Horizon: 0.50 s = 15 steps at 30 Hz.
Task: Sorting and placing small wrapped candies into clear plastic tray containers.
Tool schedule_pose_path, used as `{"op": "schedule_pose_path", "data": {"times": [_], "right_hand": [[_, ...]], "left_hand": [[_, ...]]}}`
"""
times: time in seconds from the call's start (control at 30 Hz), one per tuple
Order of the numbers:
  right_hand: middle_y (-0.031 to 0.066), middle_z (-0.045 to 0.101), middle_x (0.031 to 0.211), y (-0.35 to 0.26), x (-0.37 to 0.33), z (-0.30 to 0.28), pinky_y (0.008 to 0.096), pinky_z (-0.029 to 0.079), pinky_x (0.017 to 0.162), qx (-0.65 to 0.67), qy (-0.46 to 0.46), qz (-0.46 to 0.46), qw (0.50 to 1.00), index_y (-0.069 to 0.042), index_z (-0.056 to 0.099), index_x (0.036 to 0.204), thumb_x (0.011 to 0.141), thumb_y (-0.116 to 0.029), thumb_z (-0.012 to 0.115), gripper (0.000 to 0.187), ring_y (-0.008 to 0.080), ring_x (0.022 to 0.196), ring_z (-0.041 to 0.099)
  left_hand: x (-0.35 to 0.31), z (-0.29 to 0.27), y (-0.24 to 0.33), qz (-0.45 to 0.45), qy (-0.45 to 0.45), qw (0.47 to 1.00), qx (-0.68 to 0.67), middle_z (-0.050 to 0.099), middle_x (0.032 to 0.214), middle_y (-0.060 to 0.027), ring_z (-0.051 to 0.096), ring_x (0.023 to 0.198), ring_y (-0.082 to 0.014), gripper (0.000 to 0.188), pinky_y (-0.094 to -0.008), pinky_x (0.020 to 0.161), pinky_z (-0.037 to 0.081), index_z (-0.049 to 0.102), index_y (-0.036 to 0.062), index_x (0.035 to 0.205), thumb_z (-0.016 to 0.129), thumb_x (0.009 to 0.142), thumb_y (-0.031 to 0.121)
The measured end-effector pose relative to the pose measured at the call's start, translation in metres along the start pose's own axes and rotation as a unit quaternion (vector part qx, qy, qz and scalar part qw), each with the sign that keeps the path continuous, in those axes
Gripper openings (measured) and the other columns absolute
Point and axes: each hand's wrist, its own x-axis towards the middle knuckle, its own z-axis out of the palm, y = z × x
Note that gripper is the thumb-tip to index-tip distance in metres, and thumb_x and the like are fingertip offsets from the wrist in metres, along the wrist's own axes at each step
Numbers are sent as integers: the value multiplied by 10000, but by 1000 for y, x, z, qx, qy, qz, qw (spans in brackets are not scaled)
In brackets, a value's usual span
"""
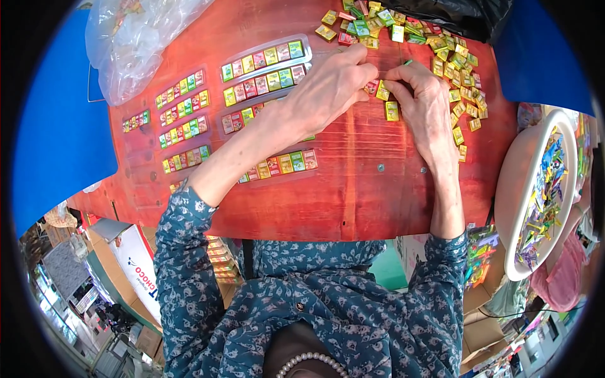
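Note:
My left hand (337, 85) reaches across the red table, its fingers bent and drawn together close to my right hand (421, 94). A small red box (372, 87) shows just under the left fingertips, and a yellow box (382, 91) sits between the two hands. Another yellow box (392, 111) lies beside my right thumb. The right fingers are curled in a pinch, with a bit of green (408, 62) showing at the knuckles; what either hand grips is mostly hidden. Under my left forearm, clear trays (307, 47) hold rows of small coloured boxes (271, 55).
Loose yellow, green and red boxes (463, 79) are heaped at the far right. Shorter rows of boxes (183, 129) lie at the left. A clear plastic bag (129, 50) and a black bag (441, 16) lie at the far edge. A white basin (513, 189) of coloured pieces stands right.

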Motion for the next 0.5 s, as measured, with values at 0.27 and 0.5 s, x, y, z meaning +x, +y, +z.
{"op": "schedule_pose_path", "data": {"times": [0.27, 0.5], "right_hand": [[197, 642, 914, -15, -23, -21, 445, 507, 711, -26, -21, -2, 999, 40, 652, 1024, 792, 8, 732, 248, 391, 820, 646], [187, 601, 919, -17, -38, -20, 459, 491, 700, -39, -68, 66, 995, 22, 628, 988, 749, -28, 782, 288, 394, 822, 627]], "left_hand": [[4, 3, -3, 11, 1, 1000, -15, 561, 978, -159, 601, 896, -359, 367, -461, 751, 471, 629, -19, 1099, 781, 779, 78], [10, 8, -2, 6, -32, 999, 25, 573, 1041, -157, 611, 909, -351, 442, -446, 780, 488, 641, 6, 1167, 799, 776, 139]]}}
